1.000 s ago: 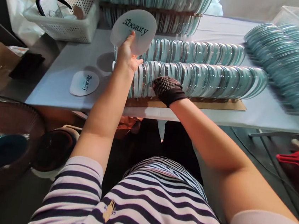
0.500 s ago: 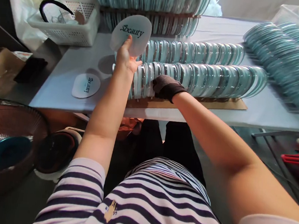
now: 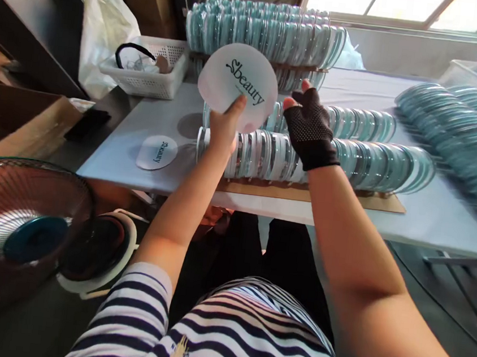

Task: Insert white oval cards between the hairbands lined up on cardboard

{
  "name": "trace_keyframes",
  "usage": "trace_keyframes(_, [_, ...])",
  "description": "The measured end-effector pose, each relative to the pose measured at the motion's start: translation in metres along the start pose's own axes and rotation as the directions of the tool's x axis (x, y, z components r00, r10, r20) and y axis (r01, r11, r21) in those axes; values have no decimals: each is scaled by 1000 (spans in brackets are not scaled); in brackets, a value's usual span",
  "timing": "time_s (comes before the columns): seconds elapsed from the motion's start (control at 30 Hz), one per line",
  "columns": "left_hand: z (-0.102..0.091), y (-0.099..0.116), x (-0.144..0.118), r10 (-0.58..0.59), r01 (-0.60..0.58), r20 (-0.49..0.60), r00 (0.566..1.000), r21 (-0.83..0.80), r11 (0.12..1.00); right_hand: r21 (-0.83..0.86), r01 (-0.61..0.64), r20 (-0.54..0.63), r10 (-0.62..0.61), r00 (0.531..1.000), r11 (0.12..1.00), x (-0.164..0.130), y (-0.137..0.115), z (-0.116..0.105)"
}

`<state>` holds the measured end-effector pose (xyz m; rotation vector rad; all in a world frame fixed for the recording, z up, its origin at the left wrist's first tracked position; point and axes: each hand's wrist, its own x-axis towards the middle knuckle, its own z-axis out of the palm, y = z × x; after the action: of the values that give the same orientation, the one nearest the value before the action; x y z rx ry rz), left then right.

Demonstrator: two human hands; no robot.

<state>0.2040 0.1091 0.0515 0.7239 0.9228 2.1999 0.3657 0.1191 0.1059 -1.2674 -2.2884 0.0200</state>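
My left hand [image 3: 226,121] grips a rounded white card [image 3: 217,80] printed "Sbeauty", thumb on its face and the other fingers behind it. A black fingerless dotted glove covers my right hand [image 3: 310,123], raised just right of the card over the rows. Its thumb and forefinger stand apart with nothing visible between them; the other fingers are partly hidden. Below both hands runs the front row of glossy, clear-and-teal curved pieces [image 3: 376,166], standing upright on a brown cardboard strip [image 3: 271,190]. Behind it stands a second row [image 3: 365,125], partly covered by the card and glove.
Another "Sbeauty" card [image 3: 157,153] lies at the left of the white-covered table [image 3: 113,151]. Beyond it sits a white basket [image 3: 146,82] with small items. More rows of curved pieces stand at the back [image 3: 262,36] and right [image 3: 456,130]. A fan [image 3: 23,235] stands lower left.
My right hand has lifted off the front row and moved up towards the card. The held card has turned slightly clockwise and appears larger. The view has tilted upward, showing a window.
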Motion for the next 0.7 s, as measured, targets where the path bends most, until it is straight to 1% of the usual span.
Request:
trace_keyframes(0.07, [-4,7,-13,71,-71,17,997,37,997,34,27,-64,-25,998,999,-4,-11,3])
trace_keyframes(0.1, [-7,10,-20,81,-82,25,996,45,996,14,61,-73,-60,996,998,-9,-19,7])
trace_keyframes(0.17, [-11,16,-32,57,-59,33,998,55,997,-40,142,-102,-146,984,989,-22,-34,19])
trace_keyframes(0.2, [-13,18,-37,42,-44,31,999,64,997,-56,158,-124,-164,979,986,-27,-40,24])
trace_keyframes(0.27, [-18,21,-43,48,-49,16,999,79,996,-65,130,-151,-139,979,989,-35,-48,30])
trace_keyframes(0.37, [-26,22,-42,104,-101,-23,994,85,991,-63,57,-175,-68,982,996,-39,-52,30])
trace_keyframes(0.4, [-28,22,-41,97,-94,-32,995,73,993,-61,64,-197,-75,978,996,-40,-53,29])
trace_keyframes(0.47, [-31,21,-38,47,-45,-54,997,49,998,-55,139,-239,-148,960,989,-42,-58,29])
trace_keyframes(0.53, [-30,21,-37,-8,9,-85,996,17,1000,-45,226,-232,-230,945,973,-38,-61,33])
trace_keyframes(0.57, [-30,22,-37,-30,30,-93,995,-3,1000,-30,246,-213,-247,945,969,-34,-61,37])
trace_keyframes(0.6, [-29,23,-37,-45,42,-95,994,-27,999,-7,242,-201,-239,950,970,-29,-59,40])
trace_keyframes(0.63, [-29,25,-37,-57,52,-94,994,-56,997,20,212,-210,-203,957,977,-24,-55,41])
trace_keyframes(0.67, [-30,29,-35,-75,68,-84,994,-85,994,51,159,-247,-142,959,986,-20,-49,39])
trace_keyframes(0.7, [-32,33,-31,-101,93,-69,993,-112,989,84,94,-307,-64,950,992,-18,-42,34])
